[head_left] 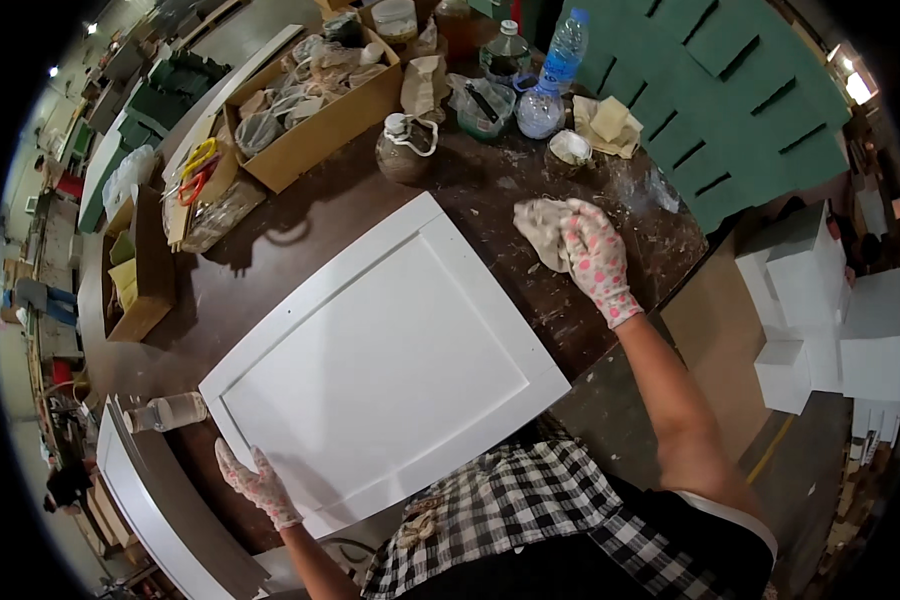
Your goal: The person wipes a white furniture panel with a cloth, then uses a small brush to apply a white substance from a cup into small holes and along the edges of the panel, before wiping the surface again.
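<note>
A white framed panel [370, 330] with a recessed middle lies on the dark brown table, its near edge by my checked apron. My left hand [260, 488], in a white glove with pink dots, rests against the panel's left edge with fingers stretched and thumb apart. Past the panel's right side, my right hand [595, 255], gloved alike, is closed on a crumpled pale rag [542, 232] above the scuffed tabletop. Nearest beyond that hand stands a small open jar [570, 150] of white stuff.
Along the back are a cardboard box [310, 130] of bagged items, a round jug [407, 150] and plastic bottles [566, 48]. Scissors [196, 170] lie left, above a smaller box [135, 275]. A clear bottle [165, 412] lies beside the panel. Green slotted boards [710, 110] border the right.
</note>
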A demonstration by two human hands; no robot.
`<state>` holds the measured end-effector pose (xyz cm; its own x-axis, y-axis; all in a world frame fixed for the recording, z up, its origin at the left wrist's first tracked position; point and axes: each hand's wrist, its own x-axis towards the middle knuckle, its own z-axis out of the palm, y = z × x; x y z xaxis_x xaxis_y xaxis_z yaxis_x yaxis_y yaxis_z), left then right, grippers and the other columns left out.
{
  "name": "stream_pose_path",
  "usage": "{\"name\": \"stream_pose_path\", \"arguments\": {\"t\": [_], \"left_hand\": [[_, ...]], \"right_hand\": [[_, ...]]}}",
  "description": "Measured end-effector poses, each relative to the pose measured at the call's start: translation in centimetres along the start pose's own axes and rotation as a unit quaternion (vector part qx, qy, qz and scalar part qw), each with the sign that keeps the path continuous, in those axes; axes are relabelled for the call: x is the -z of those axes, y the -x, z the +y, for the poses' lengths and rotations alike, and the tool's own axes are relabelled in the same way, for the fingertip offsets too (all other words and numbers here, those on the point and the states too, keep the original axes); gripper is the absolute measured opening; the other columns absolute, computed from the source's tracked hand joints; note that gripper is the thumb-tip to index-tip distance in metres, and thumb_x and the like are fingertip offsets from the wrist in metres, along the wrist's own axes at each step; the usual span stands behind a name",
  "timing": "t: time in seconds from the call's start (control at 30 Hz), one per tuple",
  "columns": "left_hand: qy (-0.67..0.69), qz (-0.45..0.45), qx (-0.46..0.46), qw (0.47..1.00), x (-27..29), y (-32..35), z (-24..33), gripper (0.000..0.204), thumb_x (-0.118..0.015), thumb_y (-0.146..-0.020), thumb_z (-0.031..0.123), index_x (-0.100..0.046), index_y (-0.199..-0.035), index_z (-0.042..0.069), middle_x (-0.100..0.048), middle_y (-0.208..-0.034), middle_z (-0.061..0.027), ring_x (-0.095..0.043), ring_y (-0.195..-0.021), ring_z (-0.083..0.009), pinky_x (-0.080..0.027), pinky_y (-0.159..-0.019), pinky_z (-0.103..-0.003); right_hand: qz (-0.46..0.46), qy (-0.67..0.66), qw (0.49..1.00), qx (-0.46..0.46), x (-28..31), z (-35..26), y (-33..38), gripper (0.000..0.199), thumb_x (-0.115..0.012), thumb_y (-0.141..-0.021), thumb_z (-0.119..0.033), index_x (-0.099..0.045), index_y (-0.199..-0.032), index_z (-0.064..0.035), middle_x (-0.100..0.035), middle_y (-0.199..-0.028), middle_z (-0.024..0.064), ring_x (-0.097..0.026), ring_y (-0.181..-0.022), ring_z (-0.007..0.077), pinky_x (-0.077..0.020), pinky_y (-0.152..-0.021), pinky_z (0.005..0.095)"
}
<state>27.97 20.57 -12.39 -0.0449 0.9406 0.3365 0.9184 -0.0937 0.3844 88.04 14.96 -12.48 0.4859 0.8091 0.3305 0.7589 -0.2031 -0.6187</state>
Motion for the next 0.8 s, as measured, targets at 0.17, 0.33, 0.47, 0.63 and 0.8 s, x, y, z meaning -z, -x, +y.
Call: {"name": "stream_pose_path", "arguments": {"t": [0.17, 0.33, 0.47, 0.63, 0.8], "left_hand": [[0.611, -0.161, 0.078, 0.771, -3.6, -2.2, 21.4, 0.061, -0.058, -0.091, 0.017, -0.031, -0.144, 0.001, -0.038, -0.145, -0.0139, -0.038, -0.132, -0.0259, -0.036, -0.107, -0.038], [0.664, -0.270, 0.111, 0.689, -8.2, -2.5, 28.9, 0.059, -0.064, -0.087, 0.023, -0.041, -0.137, 0.002, -0.055, -0.124, -0.0099, -0.053, -0.112, -0.0181, -0.045, -0.096, -0.034], [0.575, -0.131, 0.078, 0.804, -8.9, -9.7, 23.0, 0.045, -0.063, -0.089, 0.021, -0.051, -0.128, 0.002, -0.060, -0.113, -0.0075, -0.058, -0.101, -0.0161, -0.049, -0.087, -0.029], [0.315, -0.176, -0.085, 0.929, -13.7, -14.4, 19.5, 0.061, -0.074, -0.078, 0.031, -0.052, -0.130, 0.007, -0.063, -0.115, -0.0076, -0.059, -0.103, -0.0242, -0.048, -0.089, -0.036], [0.005, -0.145, -0.279, 0.949, -13.7, -12.9, 21.8, 0.069, -0.077, -0.067, 0.025, -0.054, -0.131, 0.013, -0.062, -0.116, -0.0140, -0.058, -0.103, -0.0333, -0.046, -0.091, -0.042]], "right_hand": [[-0.054, -0.230, 0.962, 0.134, 1.1, -10.5, -1.1, 0.018, -0.059, -0.089, -0.018, -0.064, -0.103, -0.0098, -0.064, -0.110, 0.0103, -0.061, -0.102, 0.0281, -0.0494, -0.089, 0.0390], [-0.083, -0.183, 0.947, 0.250, -0.5, -9.8, 1.3, 0.037, -0.065, -0.085, -0.028, -0.061, -0.117, -0.0090, -0.061, -0.117, 0.0106, -0.052, -0.119, 0.0276, -0.0353, -0.107, 0.0411], [0.008, 0.187, 0.980, 0.074, 4.0, 1.8, 1.1, 0.060, -0.068, -0.080, -0.042, -0.050, -0.134, -0.0199, -0.038, -0.142, 0.0102, -0.032, -0.132, 0.0362, -0.0295, -0.109, 0.0479], [-0.131, 0.153, 0.979, 0.007, 1.9, 5.5, 2.6, 0.065, -0.071, -0.078, -0.037, -0.048, -0.135, -0.0183, -0.041, -0.138, 0.0126, -0.035, -0.128, 0.0352, -0.0324, -0.106, 0.0457], [-0.184, -0.022, 0.969, 0.162, -0.5, -2.7, 4.2, 0.068, -0.062, -0.083, -0.046, -0.043, -0.139, -0.0134, -0.044, -0.134, 0.0133, -0.043, -0.124, 0.0308, -0.0361, -0.103, 0.0443]]}}
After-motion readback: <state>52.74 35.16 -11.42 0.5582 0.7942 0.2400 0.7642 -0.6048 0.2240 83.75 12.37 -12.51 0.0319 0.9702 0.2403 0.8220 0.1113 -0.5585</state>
